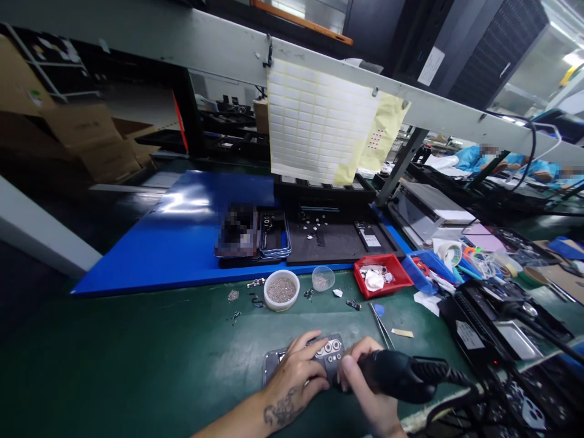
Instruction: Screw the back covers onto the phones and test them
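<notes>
A grey smartphone [335, 345] with round camera rings lies on the green bench mat. My left hand [296, 371] is laid across it, fingers over its back and thumb near its close edge, gripping it against the mat. In my right hand [365, 383] is a black electric screwdriver [401, 376] with a coiled cord, held low at the phone's right end; its tip is hidden by my fingers. Beyond the phone stand a white bowl of tiny screws [281, 292] and a small clear cup [323, 279]. Tweezers [381, 326] lie to the right.
A red bin [383, 275] of small parts and a blue bin [426, 271] stand behind right. Phone frames [274, 234] rest on a black tray [335, 240]. Label sheets [319, 121] hang from the beam. Black equipment [483, 328] and cables lie at right. Co-workers in blue sit farther back.
</notes>
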The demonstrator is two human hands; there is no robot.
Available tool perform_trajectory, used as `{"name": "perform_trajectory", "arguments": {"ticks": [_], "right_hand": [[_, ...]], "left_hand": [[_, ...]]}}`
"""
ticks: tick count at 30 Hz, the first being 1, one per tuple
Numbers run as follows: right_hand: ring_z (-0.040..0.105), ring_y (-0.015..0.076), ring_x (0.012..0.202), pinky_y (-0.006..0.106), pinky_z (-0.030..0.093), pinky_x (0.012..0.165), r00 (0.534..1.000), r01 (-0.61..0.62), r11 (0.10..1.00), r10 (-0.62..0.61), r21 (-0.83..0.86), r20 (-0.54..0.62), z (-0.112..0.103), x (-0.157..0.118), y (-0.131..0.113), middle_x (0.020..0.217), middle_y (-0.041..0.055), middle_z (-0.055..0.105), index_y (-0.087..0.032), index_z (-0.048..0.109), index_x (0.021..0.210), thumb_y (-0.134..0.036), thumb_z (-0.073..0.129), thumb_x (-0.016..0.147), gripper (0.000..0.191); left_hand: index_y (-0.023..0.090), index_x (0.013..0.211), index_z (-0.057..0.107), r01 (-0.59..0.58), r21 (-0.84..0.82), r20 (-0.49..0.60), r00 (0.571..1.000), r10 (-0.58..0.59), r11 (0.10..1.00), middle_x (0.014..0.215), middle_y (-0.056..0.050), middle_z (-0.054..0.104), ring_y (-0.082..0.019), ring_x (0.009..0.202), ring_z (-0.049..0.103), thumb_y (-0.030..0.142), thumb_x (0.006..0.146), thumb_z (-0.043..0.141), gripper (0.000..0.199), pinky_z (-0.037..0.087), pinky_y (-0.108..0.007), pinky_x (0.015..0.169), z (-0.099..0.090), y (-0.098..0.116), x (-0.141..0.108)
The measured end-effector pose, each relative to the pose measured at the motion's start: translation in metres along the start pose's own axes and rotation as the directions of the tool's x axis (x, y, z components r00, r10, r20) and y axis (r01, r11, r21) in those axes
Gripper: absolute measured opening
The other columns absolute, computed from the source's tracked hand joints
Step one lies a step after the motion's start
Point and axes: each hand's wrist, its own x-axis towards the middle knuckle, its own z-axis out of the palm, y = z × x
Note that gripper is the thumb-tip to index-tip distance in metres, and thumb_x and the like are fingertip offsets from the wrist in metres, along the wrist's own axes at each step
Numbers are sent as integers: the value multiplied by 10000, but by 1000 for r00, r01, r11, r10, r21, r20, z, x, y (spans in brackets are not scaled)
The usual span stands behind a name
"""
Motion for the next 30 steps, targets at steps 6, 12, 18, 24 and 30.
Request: {"name": "perform_trajectory", "arguments": {"ticks": [6,12,18,24,30], "right_hand": [[498,129,469,274,400,494,1000,-13,984,12,178,11,-2,2,-11,523,-57,504,-220,488,742,-346,618,865,219],[495,108,467,267,401,507,998,45,924,-57,380,19,-2,11,-26,520,-61,511,-206,497,753,-295,586,897,192],[495,114,464,264,403,502,997,59,898,-74,436,17,4,16,-21,526,-59,508,-213,500,766,-264,575,900,162],[500,115,466,253,410,494,995,94,875,-105,475,-5,1,19,-23,520,-58,510,-213,506,764,-246,562,903,154],[482,108,455,267,411,511,991,131,860,-112,493,-68,-20,19,-28,520,-61,483,-211,511,763,-242,548,910,155]], "left_hand": [[198,776,752,9,-17,-11,1000,-10,1000,1289,-98,579,-361,1255,414,140,714,763,85,381,-528,1017,1,-1,0],[206,752,747,2,-26,-31,1000,-3,1000,1276,-85,590,-364,1242,425,140,682,790,105,396,-532,1004,-1,1,1],[206,789,736,-53,-43,-70,996,50,998,1263,-84,596,-345,1237,429,137,734,742,88,401,-521,1012,-1,0,0],[207,830,729,-91,-57,-123,989,84,994,1249,-78,600,-335,1223,432,120,774,673,118,397,-519,1016,3,-3,-3],[184,797,719,-107,-49,-280,956,89,993,930,-77,665,-230,925,564,189,861,609,127,507,-348,804,-10,2,10]]}}
